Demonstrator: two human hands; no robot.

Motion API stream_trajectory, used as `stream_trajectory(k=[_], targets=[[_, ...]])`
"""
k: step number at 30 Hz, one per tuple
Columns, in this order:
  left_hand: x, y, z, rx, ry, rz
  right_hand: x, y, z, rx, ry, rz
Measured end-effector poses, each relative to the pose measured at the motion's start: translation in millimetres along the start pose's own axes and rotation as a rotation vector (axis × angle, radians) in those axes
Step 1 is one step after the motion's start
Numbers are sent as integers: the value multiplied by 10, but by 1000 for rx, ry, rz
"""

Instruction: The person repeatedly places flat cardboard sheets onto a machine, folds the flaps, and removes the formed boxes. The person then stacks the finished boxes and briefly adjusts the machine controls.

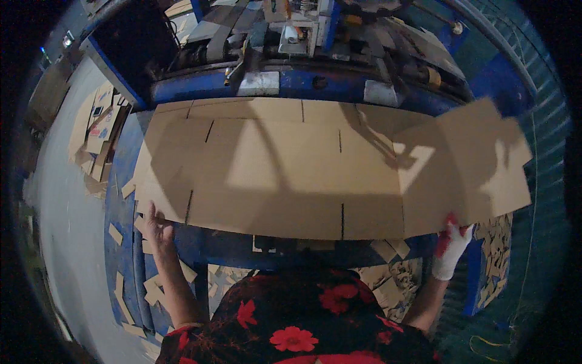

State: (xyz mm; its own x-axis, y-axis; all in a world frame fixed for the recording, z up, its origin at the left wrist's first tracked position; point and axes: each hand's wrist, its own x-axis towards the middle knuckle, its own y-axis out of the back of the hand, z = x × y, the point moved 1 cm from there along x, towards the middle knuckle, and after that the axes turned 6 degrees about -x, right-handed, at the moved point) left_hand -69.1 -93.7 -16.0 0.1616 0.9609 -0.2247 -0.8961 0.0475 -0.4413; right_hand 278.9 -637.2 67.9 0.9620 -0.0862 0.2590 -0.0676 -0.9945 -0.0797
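A long brown cardboard sheet (273,164) with dark slots and crease lines spans the space in front of me. Its right panel is folded up a little along a crease. My left hand (159,229), bare, grips the sheet's near left corner, thumb on top and the other fingers partly hidden beneath. At the near right edge, my right hand (451,246), in a white glove with red on the fingers, is closed on the sheet the same way. Shadows fall across the cardboard.
Beyond the sheet stands a blue machine (309,90) with rollers and metal plates. Cardboard scraps (157,291) lie on the blue frame at left, and more scraps (391,285) are heaped below. Stacked cardboard (100,133) rests on the left floor. A corrugated wall (545,200) is at right.
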Motion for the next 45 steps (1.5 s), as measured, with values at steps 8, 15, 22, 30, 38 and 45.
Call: stream_trajectory(k=[8,15,22,30,38,45], targets=[[-831,-1042,-421,488,-373,-593,-481,-970,159,-1394,870,-936],[-483,-2087,-721,1072,-928,-990,333,-1573,699,-1428,1013,-805],[-16,-2764,-1202,1302,-1200,-1040,1137,-2011,1085,-1400,1128,-678],[1005,-3796,-1406,1559,-1338,-653,2019,-2974,1285,-1531,1197,-562],[1202,-3864,-1273,1270,-817,-833,2588,-3034,1301,-1279,693,-430],[927,-1116,-72,1859,-732,246,2006,-775,1031,-1316,385,-69]])
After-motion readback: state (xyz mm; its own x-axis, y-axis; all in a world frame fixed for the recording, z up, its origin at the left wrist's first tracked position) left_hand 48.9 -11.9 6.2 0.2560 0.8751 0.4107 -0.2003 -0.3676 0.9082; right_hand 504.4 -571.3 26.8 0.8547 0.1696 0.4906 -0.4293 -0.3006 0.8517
